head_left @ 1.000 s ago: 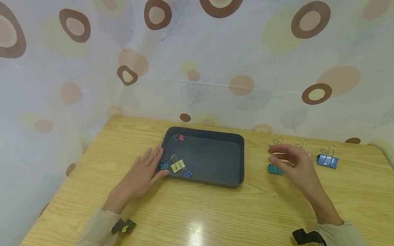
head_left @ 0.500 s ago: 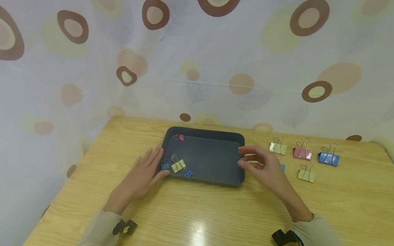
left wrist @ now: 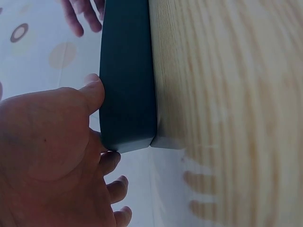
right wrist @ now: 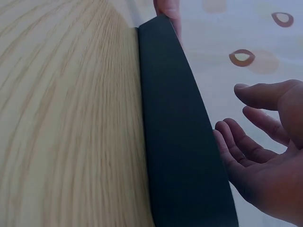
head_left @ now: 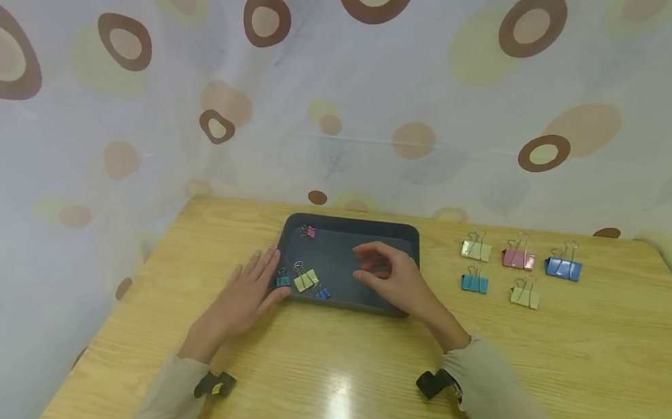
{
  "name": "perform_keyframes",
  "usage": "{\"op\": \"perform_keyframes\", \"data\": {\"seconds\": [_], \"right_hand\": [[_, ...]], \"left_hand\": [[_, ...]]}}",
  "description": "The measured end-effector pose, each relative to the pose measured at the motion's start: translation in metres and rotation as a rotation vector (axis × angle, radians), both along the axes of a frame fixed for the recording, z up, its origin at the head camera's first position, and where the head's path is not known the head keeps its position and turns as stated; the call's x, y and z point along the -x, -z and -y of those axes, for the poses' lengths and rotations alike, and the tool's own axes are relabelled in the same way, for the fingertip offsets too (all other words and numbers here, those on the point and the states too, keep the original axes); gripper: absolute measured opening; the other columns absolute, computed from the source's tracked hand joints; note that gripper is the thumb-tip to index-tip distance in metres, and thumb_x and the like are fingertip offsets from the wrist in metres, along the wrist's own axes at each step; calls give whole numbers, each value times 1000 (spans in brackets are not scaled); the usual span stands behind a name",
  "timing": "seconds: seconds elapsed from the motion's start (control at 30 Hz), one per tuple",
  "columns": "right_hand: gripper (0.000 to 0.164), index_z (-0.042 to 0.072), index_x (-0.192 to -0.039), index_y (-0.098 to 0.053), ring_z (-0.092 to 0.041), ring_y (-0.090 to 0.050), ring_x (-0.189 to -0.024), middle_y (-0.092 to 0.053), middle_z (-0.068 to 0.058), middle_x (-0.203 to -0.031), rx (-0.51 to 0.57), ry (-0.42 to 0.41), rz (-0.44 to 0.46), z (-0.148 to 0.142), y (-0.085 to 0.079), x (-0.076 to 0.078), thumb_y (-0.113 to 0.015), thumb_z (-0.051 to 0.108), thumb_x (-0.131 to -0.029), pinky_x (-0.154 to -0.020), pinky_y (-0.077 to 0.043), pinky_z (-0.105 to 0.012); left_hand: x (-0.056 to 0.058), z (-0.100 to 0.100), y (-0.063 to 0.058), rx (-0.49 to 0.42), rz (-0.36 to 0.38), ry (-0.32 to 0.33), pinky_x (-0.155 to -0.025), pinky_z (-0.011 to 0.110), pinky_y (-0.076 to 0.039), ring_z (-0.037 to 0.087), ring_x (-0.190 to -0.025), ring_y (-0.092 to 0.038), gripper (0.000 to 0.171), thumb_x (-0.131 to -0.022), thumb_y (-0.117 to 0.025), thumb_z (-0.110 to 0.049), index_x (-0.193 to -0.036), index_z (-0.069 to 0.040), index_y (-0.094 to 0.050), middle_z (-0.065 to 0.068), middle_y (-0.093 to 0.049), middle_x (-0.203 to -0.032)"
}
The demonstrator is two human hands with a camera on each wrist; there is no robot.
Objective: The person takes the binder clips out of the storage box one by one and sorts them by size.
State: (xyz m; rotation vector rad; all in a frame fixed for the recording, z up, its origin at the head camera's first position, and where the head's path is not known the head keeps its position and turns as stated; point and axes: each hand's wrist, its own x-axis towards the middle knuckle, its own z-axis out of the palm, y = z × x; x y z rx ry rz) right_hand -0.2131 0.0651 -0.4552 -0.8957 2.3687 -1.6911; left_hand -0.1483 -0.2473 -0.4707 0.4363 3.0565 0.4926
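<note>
In the head view my left hand [head_left: 243,299] rests against the left front corner of the dark grey tray [head_left: 343,258], fingers straight. Its thumb touches the tray's wall in the left wrist view. My right hand [head_left: 393,280] hovers over the tray's right half, fingers loosely bent, with a gap between thumb and forefinger and nothing visible in it. Inside the tray lie small binder clips: a pink one [head_left: 309,232] at the back left, and a yellow one [head_left: 306,281], a blue one [head_left: 323,293] and a teal one [head_left: 283,280] near the left hand.
Larger binder clips stand on the wooden table [head_left: 392,379] right of the tray: pale green [head_left: 476,251], pink [head_left: 518,259] and blue [head_left: 563,269] behind, teal [head_left: 474,283] and yellow [head_left: 525,297] in front. A patterned curtain [head_left: 297,110] hangs behind the table.
My right hand has moved left from above the large binder clips to over the tray, uncovering those clips. The left hand and the clips in the tray have stayed put.
</note>
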Motion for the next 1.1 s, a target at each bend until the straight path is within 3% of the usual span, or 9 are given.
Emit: {"op": "perform_keyframes", "data": {"seconds": [0.27,0.47,0.83,1.1], "right_hand": [[41,3,-132,-65,-27,-68,-107,-66,-20,-127,-67,-33,32,38,8,10,-77,14,-94,-93,-57,-43],[37,-1,-128,-66,-29,-69,-106,-68,-19,-125,-97,-23,50,60,15,17,-76,7,-93,-92,-58,-41],[28,3,-112,-75,-20,-70,-94,-74,-9,-107,-204,-45,1,86,26,26,-83,5,-85,-85,-58,-34],[25,5,-108,-77,-16,-67,-89,-74,-6,-103,-284,-46,-28,95,27,26,-85,6,-84,-82,-57,-32]], "left_hand": [[1,1,-1,7,8,-5,-122,63,-14,41,-155,-12,78,-109,-41,-52,-164,-3,-15,12,-11,-171],[2,1,-2,12,6,-1,-121,64,-15,41,-155,-13,78,-109,-39,-53,-163,-2,-16,12,-12,-171],[4,1,0,21,23,8,-122,63,-15,41,-155,-12,79,-109,-37,-55,-164,-3,-14,12,-9,-171],[2,1,-3,14,34,7,-122,63,-14,41,-155,-11,78,-109,-38,-53,-164,-3,-14,12,-9,-171]]}}
